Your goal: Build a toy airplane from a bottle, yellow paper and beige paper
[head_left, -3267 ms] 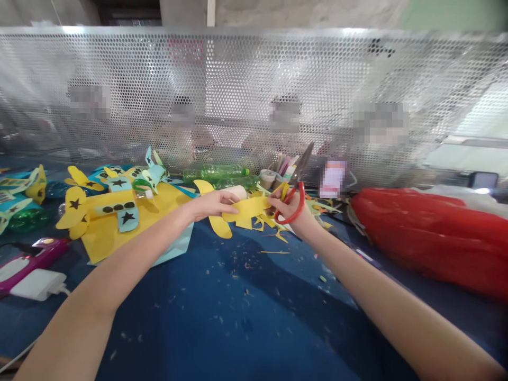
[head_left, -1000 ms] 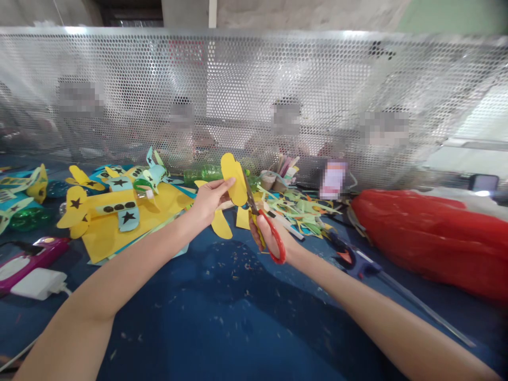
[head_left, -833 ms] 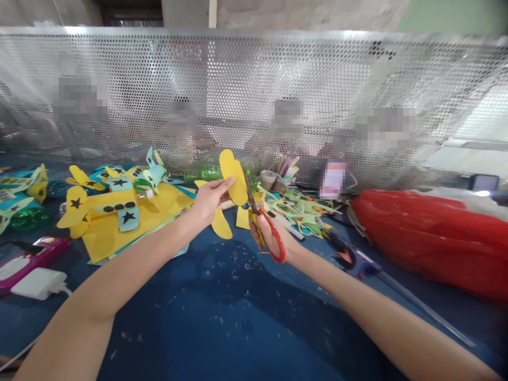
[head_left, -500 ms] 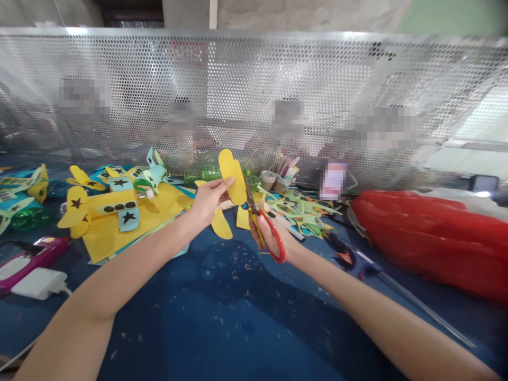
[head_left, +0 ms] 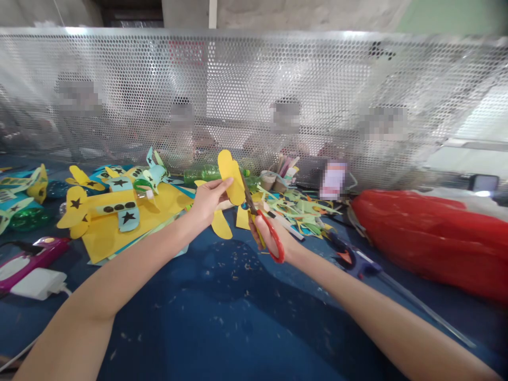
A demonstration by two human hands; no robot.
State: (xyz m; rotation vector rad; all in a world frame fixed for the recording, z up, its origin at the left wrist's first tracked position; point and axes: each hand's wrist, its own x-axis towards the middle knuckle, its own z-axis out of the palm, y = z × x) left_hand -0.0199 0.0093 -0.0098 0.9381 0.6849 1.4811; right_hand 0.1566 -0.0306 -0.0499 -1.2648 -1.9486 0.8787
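Between thumb and fingers, my left hand (head_left: 210,200) pinches a yellow paper cutout (head_left: 230,177) with rounded ends, held up above the table. My right hand (head_left: 273,233) grips scissors (head_left: 271,233) with red and yellow handles. Their dark blades lie along the cutout's right edge. Another rounded yellow paper piece (head_left: 221,225) rests on the table below my left hand. To the left lies a paper-covered bottle plane (head_left: 115,207) in yellow and light blue with black stars, on yellow sheets (head_left: 99,243).
Paper scraps (head_left: 307,209) heap behind my right hand. A glue gun (head_left: 359,262) and a red plastic bag (head_left: 428,238) lie to the right. At left is a purple power strip (head_left: 43,251) with a white plug. A perforated metal panel (head_left: 246,84) stands behind, reflecting blurred figures.
The scissor blades have shifted slightly along the upper right edge of the yellow cutout. Both hands stay almost in place.
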